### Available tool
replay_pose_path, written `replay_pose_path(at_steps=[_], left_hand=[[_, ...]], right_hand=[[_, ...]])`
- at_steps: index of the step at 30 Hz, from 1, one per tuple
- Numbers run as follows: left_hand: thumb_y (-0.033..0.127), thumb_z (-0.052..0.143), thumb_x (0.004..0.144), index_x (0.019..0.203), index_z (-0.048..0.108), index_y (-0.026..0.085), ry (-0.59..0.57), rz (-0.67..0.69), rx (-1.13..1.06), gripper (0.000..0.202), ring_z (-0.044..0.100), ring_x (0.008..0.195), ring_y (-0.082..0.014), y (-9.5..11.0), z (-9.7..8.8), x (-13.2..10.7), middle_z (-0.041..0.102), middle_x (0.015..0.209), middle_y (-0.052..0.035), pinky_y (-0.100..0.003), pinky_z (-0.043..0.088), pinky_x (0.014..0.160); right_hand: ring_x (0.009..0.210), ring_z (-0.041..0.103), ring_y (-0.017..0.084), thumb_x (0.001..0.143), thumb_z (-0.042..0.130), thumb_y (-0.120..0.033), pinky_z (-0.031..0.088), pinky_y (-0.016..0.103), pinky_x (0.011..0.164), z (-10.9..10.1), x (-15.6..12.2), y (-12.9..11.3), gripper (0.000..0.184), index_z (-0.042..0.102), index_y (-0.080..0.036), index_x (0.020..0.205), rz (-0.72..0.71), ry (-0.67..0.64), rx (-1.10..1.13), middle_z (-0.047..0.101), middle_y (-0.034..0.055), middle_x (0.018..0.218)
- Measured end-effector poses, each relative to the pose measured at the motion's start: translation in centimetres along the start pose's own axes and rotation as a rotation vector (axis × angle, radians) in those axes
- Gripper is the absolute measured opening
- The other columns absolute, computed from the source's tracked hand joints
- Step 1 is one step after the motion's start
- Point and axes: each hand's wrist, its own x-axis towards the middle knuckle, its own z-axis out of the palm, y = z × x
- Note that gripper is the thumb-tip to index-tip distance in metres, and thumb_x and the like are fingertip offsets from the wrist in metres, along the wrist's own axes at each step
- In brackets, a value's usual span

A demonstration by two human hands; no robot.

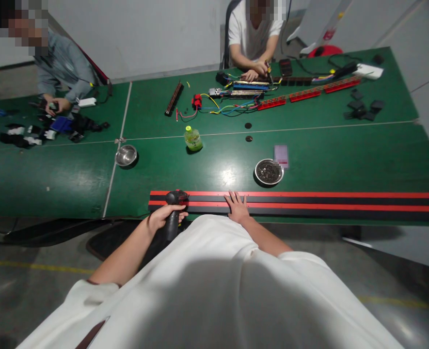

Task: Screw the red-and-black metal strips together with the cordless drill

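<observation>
A long black and red striped rail [309, 201] lies along the near edge of the green table [185, 169]. My left hand [163, 215] is closed round the handle of a black power screwdriver [174, 211], whose head rests over the rail's left end. My right hand [238, 206] lies flat on the rail with fingers spread, a little right of the tool. Just beyond the rail stands a round metal dish of small dark screws [268, 172].
An empty steel bowl [126, 155] and a green drink bottle [193, 138] stand mid-table. At the far side one person works on red rails and coloured wires [236, 99]. Another person at far left handles small black parts [36, 133]. Black pieces [361, 109] lie far right.
</observation>
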Motion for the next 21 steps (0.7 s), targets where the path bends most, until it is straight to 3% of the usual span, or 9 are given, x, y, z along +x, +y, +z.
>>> replay_pose_path(at_steps=[2,7,13,21], left_hand=[[0.028,0.085,0.082,0.082,0.069,0.015,-0.002,-0.045,-0.063,0.021,0.068,0.06,-0.0152,-0.2,0.0,0.2,0.074,0.077,-0.0082,-0.026,0.059,0.059],[0.025,0.082,0.084,0.078,0.063,0.016,-0.014,-0.01,-0.216,0.022,0.056,0.045,-0.0097,0.7,-0.1,-0.2,0.062,0.062,0.0006,-0.022,0.052,0.049],[0.026,0.078,0.087,0.097,0.065,0.015,0.004,-0.05,-0.316,0.02,0.057,0.044,-0.0108,2.4,-0.7,-0.7,0.076,0.083,-0.0087,-0.025,0.055,0.045],[0.024,0.082,0.081,0.092,0.066,0.016,0.002,-0.072,-0.187,0.021,0.058,0.044,-0.0112,2.1,-0.4,-0.9,0.078,0.084,-0.0094,-0.025,0.055,0.045]], right_hand=[[0.167,-0.003,0.036,0.081,0.073,-0.026,-0.002,0.072,0.128,0.0,-0.1,-0.1,0.108,0.018,-0.03,0.174,0.005,0.003,0.0,0.0,0.0066,0.182],[0.167,-0.003,0.036,0.081,0.075,-0.026,-0.002,0.072,0.128,-0.1,-0.2,-0.4,0.108,0.018,-0.031,0.174,0.017,-0.001,0.014,0.0,0.0069,0.182],[0.167,-0.004,0.036,0.081,0.075,-0.026,-0.001,0.073,0.127,-0.2,0.0,-0.6,0.109,0.017,-0.03,0.174,0.037,-0.007,0.021,0.0,0.0071,0.182],[0.167,-0.005,0.038,0.078,0.075,-0.025,-0.001,0.074,0.127,-0.2,0.3,-1.1,0.114,0.013,-0.03,0.174,0.07,-0.01,0.025,0.0,0.008,0.183]])
